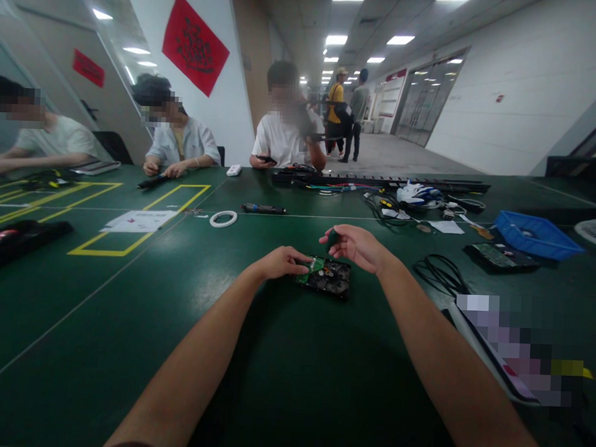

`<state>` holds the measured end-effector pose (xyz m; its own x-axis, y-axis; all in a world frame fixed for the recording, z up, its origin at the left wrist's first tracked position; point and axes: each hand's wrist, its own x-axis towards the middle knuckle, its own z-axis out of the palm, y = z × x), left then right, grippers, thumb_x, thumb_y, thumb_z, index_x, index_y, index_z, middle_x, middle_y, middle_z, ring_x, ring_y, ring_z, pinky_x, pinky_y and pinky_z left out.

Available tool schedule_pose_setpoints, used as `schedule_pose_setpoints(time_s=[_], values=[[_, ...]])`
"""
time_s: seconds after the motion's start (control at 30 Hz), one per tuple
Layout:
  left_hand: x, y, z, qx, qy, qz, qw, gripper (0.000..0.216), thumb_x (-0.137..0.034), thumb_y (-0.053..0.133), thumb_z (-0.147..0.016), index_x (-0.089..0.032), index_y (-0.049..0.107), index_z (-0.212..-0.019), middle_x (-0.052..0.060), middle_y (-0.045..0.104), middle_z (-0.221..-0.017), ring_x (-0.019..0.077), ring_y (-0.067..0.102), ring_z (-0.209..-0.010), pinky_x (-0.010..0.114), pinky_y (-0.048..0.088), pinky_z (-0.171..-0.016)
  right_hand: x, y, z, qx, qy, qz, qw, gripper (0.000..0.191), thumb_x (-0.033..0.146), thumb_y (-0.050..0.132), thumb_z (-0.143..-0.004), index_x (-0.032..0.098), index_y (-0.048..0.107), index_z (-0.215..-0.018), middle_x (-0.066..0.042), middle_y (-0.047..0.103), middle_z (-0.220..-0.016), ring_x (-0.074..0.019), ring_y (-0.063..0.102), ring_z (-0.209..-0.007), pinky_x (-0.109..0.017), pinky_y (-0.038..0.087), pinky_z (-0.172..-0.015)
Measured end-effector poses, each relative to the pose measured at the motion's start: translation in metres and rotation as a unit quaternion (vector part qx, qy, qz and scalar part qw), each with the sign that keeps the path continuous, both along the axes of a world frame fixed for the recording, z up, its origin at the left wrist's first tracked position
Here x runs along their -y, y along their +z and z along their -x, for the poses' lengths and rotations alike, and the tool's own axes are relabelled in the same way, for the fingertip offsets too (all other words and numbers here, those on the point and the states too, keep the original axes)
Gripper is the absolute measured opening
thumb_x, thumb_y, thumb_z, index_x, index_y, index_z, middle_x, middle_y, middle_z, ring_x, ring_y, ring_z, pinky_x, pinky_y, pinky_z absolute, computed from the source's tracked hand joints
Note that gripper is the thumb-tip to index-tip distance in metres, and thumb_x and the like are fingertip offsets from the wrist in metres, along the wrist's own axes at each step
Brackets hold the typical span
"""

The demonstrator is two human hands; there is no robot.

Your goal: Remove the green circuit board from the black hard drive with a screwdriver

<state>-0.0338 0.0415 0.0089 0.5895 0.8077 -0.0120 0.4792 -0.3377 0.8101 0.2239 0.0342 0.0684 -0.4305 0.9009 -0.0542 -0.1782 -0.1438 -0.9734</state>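
At frame centre, our left hand (280, 262) touches a circuit-board unit (336, 281) along its left edge, grip unclear; our right hand (358, 247), apart, pinches a dark tool (332, 240) near the upper edge. Green tabletop (317, 354) leaves room below.

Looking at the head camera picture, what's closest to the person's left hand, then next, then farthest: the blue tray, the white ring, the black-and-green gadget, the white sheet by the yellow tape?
1. Black-and-green gadget: touching the left hand.
2. White ring: a little left, farther forward.
3. White sheet: farther left, beyond the ring.
4. Blue tray: far right.
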Motion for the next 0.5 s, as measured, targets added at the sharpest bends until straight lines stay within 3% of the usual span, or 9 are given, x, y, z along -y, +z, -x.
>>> schedule_pose_setpoints(time_s=[0.3,0.5], values=[[0.0016,0.0032,0.0001,-0.005,-0.002,0.000,1.000,0.046,-0.040,0.077,-0.081,-0.018,0.074,-0.122,0.000,0.064,-0.070,0.0125,0.053,-0.062,0.024,0.038,-0.058,0.0031,0.0029,-0.0003,-0.016,0.007,0.000,1.000,0.020,0.030,0.059,-0.096,0.022,0.062,-0.114,-0.010,0.073,-0.098,-0.0171,0.068,-0.075,-0.031,0.057,-0.070],[-0.0010,-0.0016,0.0011,-0.003,-0.006,-0.012,1.000,0.046,-0.039,0.076,-0.082,-0.018,0.074,-0.122,0.000,0.065,-0.072,0.0123,0.053,-0.062,0.024,0.038,-0.059,0.0035,0.0044,-0.0017,-0.003,0.019,-0.002,1.000,0.020,0.030,0.057,-0.096,0.018,0.068,-0.108,-0.013,0.072,-0.102,-0.0171,0.066,-0.074,-0.031,0.056,-0.068]])
